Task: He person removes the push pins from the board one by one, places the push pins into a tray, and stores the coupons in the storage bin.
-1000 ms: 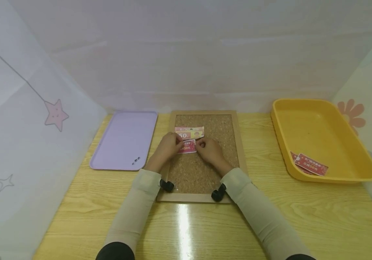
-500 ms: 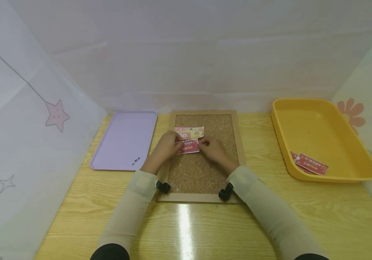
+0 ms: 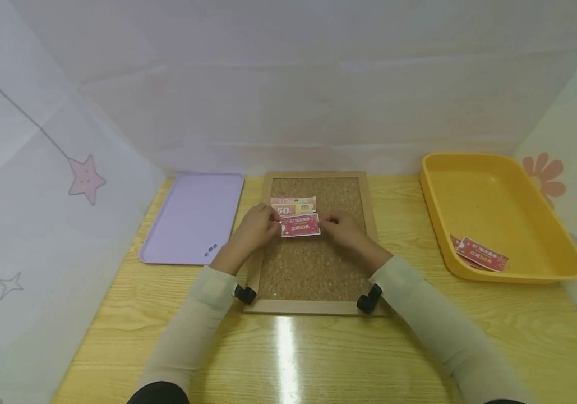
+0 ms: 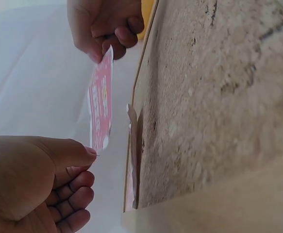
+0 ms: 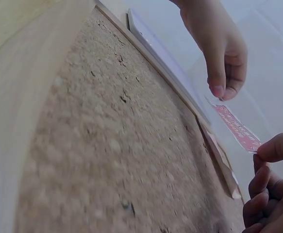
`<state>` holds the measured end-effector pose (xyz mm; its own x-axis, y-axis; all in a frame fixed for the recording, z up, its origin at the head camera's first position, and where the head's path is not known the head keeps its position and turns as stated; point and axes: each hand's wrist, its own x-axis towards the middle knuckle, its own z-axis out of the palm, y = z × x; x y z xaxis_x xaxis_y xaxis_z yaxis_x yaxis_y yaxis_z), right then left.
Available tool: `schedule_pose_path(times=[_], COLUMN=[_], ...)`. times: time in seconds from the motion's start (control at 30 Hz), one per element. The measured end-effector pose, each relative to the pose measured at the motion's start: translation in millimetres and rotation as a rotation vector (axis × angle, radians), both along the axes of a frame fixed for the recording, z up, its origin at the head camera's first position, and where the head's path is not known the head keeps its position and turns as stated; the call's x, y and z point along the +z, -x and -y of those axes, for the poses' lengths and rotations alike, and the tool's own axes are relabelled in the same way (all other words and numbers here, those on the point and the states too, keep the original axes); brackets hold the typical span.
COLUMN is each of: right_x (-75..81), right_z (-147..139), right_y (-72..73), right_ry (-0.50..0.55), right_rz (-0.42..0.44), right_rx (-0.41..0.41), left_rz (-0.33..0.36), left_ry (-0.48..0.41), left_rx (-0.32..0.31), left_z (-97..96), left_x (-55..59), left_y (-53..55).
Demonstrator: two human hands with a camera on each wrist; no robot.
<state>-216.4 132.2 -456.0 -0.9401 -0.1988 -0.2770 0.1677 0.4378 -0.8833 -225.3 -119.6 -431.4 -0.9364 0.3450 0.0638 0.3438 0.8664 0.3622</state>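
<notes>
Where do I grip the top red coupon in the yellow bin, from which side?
Probably pinch the top red coupon by its right end, coming from the right: bare floor of the yellow bin lies on that side, while the left end overlaps another coupon near the wall.

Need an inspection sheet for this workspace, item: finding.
Surface: wood-grain table; framed cork board on it.
Job's things: red coupon raised off the board; pink-and-yellow coupon on the board.
Clutter: purple tray with small dark pieces; yellow bin with red-printed slips.
Right hand: pinches the red coupon's right end.
Left hand: fingertips at its left end; grip unclear.
Cables: nothing seen.
Surroundings: pale walls, printed star.
</notes>
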Motion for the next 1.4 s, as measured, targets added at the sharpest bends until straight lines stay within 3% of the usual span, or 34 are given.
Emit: schedule_pose_path(times=[0.17,0.47,0.77,1.17,1.4], right_x=[4.8,14.4,31.9,41.1,50.8], right_z=[-12.5,-34.7,-59.6,-89.1,-107.8], right_y=[-1.9,-8.7,-21.2,-31.8,-35.9], right_ry=[-0.061,-0.127,-0.086,-0.089,-0.129], right_rz=[-0.044,-0.109,-0.117,-0.19,-0.218], right_rx=[0.028,0.062,0.059,0.076,0.056], left_rz=[-0.042,-0.004,-0.016,0.024,-0.02], left_ry=[0.002,0.02,0.039,0.069,0.062], left_rx=[-0.011,-0.01,-0.006,0.045,0.058], left_z=[6.7,26.6,54.9,80.2,99.3], left_x=[1.5,3.5,0.9,4.5,5.7], left_y=[-2.0,-7.0,-9.4,-14.7,-14.7])
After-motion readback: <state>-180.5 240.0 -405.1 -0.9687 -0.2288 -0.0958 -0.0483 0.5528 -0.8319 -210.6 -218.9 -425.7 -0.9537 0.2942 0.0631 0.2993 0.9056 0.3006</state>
